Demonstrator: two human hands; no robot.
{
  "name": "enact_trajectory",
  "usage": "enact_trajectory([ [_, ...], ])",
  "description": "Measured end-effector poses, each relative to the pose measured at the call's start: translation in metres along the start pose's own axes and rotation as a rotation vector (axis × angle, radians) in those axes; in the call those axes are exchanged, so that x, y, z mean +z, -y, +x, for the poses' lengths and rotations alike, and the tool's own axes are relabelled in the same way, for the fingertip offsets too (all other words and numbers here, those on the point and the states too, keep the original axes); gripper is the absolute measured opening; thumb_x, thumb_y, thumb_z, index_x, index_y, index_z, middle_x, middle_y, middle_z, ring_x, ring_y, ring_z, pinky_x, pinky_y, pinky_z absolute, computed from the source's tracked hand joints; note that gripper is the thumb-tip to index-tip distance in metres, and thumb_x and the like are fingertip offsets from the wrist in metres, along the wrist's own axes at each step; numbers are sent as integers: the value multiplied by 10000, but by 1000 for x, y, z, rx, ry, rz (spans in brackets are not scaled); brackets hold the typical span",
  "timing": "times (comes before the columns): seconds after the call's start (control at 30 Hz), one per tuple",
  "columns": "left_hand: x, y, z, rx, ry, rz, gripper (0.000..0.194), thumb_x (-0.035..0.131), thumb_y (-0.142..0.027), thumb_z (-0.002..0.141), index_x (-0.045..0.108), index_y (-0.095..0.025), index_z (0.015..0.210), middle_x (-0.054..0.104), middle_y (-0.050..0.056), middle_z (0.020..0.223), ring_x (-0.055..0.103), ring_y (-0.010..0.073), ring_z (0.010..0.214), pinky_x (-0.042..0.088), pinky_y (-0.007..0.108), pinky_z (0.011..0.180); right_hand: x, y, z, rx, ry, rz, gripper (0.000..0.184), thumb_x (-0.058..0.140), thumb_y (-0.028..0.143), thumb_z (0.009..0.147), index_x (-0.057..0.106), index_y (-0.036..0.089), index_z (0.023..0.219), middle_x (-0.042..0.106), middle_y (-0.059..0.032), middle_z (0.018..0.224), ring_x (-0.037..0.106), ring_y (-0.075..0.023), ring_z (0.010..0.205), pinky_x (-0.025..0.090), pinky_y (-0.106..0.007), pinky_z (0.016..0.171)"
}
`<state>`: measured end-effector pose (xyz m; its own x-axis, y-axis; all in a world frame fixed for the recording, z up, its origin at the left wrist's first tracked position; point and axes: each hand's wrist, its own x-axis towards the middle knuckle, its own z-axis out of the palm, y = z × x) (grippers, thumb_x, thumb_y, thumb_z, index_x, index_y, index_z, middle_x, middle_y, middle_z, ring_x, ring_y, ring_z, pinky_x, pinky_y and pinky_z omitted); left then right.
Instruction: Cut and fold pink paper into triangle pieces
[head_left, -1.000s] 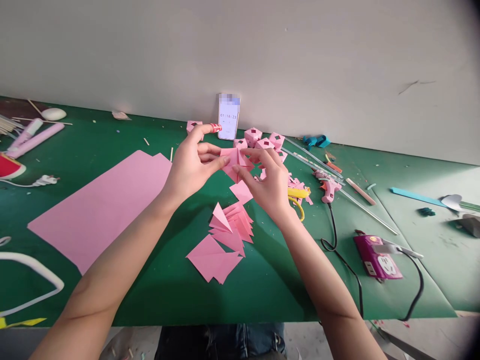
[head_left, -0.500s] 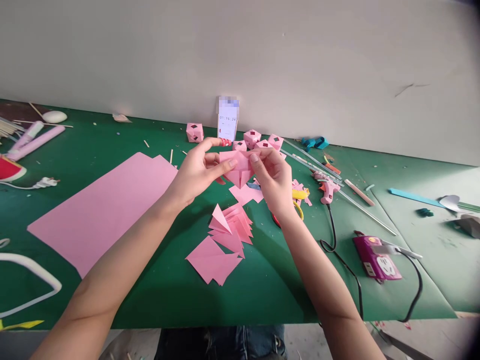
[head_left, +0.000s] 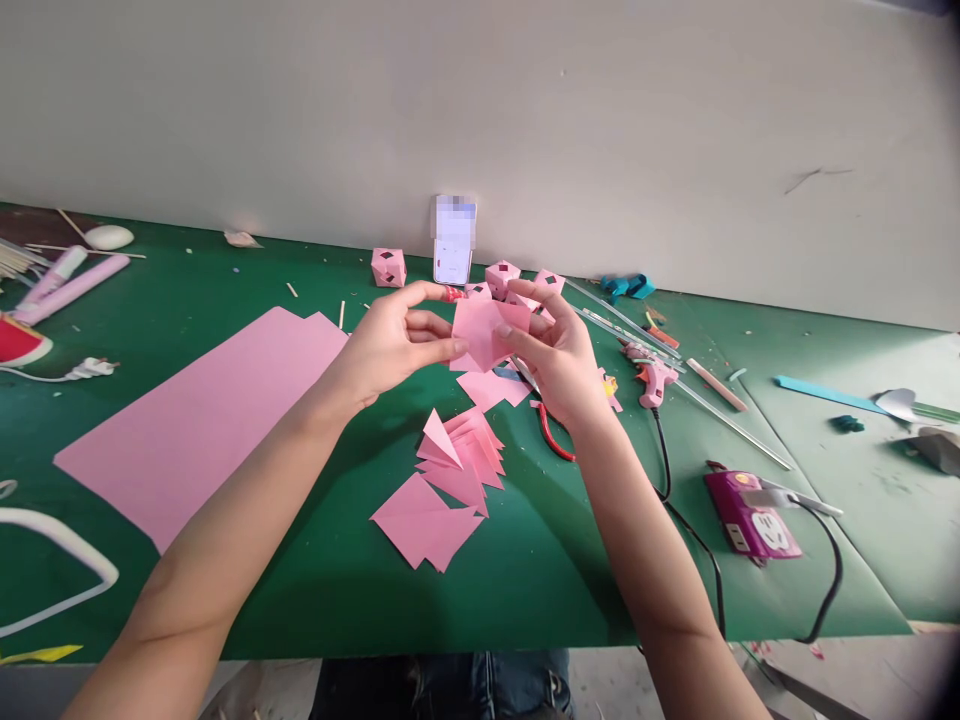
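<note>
Between my two hands a folded piece of pink paper (head_left: 484,330) is held up over the table. My left hand (head_left: 394,340) pinches its left edge with thumb and fingers; red tape is wrapped round the index fingertip. On the right side, my right hand (head_left: 559,355) grips the paper, thumb across its front face. Below lies a fanned pile of pink paper squares (head_left: 469,450), some creased. A loose pink sheet (head_left: 487,388) and scissors with a red handle loop (head_left: 553,435) lie partly under my right hand. Finished pink paper cubes (head_left: 388,267) with dark holes stand behind.
A phone (head_left: 453,245) leans on the wall. Large pink paper (head_left: 202,420) covers the left of the green table. To the right are a pink glue gun (head_left: 657,382), clear glue sticks (head_left: 739,425) and a purple power socket (head_left: 752,515) with black cords.
The folded paper has been turned between my hands and now shows a flatter face. My right hand has shifted slightly right and down, baring more of the scissors' red loop.
</note>
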<state>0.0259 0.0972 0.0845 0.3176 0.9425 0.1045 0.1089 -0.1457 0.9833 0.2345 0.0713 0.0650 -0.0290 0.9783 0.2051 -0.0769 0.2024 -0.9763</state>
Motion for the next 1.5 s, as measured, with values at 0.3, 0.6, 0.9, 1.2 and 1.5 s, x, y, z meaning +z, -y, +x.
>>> enact_trajectory([
  [0.3,-11,5,5,86,-98,-30,657,911,-221,713,626,-270,1303,754,2,908,779,214,785,674,357,740,-11,3,2,-4,83,-151,586,760,401,900,539,279,1429,750,4,842,746,-209,824,657,-455,874],
  [0.6,10,3,2,111,-229,-87,646,944,-349,694,628,-274,1253,705,67,1263,775,238,934,696,328,690,21,-17,-7,-736,-405,-796,176,561,293,1016,699,350,1110,584,-42,1416,483,-325,1426,449,-615,1135],
  [0.9,14,6,0,-4,-118,-224,529,816,-339,856,585,-248,1323,761,35,931,789,252,927,685,436,882,31,-28,-6,-508,-352,-711,313,701,405,969,712,411,1282,487,-56,1541,376,-370,1493,354,-670,1198],
  [1.2,10,1,-4,95,-24,-145,496,772,-325,904,582,-258,1357,788,15,917,796,229,944,662,431,957,20,-18,0,-524,-273,-586,157,794,362,904,784,354,1061,655,-58,1180,621,-277,1217,511,-545,1137],
  [1.5,4,2,-4,143,-22,-44,588,797,-368,894,548,-268,1417,798,16,954,793,233,964,664,408,941,15,-13,-1,-576,-187,-678,165,803,352,898,815,339,1062,587,-83,1393,517,-352,1397,465,-617,1164],
])
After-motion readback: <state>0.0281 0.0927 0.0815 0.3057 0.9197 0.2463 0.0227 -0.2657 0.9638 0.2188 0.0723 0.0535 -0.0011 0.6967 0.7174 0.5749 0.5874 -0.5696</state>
